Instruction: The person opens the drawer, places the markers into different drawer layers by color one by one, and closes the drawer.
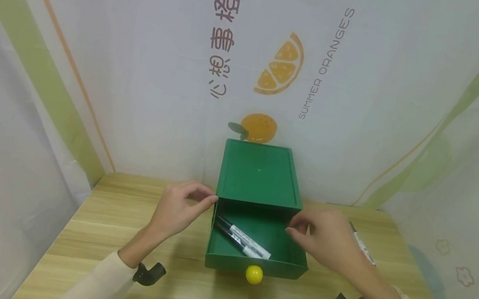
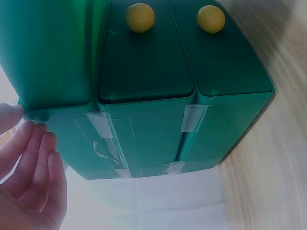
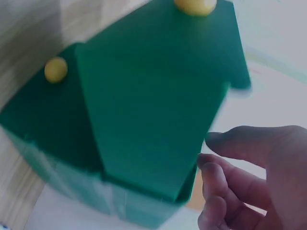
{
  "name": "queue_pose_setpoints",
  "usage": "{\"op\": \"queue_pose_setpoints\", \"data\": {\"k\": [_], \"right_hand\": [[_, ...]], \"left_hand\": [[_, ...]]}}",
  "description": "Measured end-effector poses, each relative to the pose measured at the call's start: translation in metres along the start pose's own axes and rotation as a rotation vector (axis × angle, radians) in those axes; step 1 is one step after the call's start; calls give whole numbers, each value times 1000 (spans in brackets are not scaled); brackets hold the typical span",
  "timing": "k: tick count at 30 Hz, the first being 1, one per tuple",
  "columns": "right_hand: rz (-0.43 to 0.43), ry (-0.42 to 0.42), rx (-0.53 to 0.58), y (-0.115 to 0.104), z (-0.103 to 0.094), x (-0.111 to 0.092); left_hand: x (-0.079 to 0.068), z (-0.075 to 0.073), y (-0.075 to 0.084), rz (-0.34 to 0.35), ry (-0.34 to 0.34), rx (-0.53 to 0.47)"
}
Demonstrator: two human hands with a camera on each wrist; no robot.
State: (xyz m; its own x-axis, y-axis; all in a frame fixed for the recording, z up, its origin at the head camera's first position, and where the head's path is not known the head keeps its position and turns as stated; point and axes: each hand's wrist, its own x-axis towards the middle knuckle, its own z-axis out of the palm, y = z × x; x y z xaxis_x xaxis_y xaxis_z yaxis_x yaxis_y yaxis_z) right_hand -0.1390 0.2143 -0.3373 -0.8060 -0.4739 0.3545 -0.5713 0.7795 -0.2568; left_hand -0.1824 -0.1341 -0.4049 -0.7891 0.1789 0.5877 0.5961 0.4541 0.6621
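The green drawer cabinet [image 1: 261,173] stands against the back cloth with its top drawer [image 1: 222,263] pulled out. Two markers [image 1: 249,242] with black caps lie side by side in the drawer. My left hand [image 1: 181,208] has its thumb and fingertips at the cabinet's front left top corner; the left wrist view shows these fingers [image 2: 36,167] nearly straight. Above the drawer's right side is my right hand [image 1: 324,234], fingers loosely bent. In the right wrist view, its thumb and forefinger stand slightly apart right at the drawer's side edge, with nothing visible between them.
Another marker [image 1: 362,244] lies on the wooden table [image 1: 115,234] right of the cabinet, partly behind my right hand. A yellow knob [image 1: 254,275] sticks out from the open drawer. Below it are two closed drawers with yellow knobs [image 2: 140,18]. Printed cloth surrounds the table.
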Motion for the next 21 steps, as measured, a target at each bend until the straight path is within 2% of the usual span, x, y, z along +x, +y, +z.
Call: {"op": "queue_pose_setpoints", "data": {"k": [4,9,15,21], "right_hand": [[49,32,66,22,-6,-5],[142,35,117,52,-12,-13],[271,-5,108,87,-14,-23],[336,-17,71,124,-9,-35]], "left_hand": [[0,0,0,-3,-2,-3],[0,0,0,-9,-4,-2],[0,0,1,-14,-7,0],[0,-1,1,-19,-11,-1]]}}
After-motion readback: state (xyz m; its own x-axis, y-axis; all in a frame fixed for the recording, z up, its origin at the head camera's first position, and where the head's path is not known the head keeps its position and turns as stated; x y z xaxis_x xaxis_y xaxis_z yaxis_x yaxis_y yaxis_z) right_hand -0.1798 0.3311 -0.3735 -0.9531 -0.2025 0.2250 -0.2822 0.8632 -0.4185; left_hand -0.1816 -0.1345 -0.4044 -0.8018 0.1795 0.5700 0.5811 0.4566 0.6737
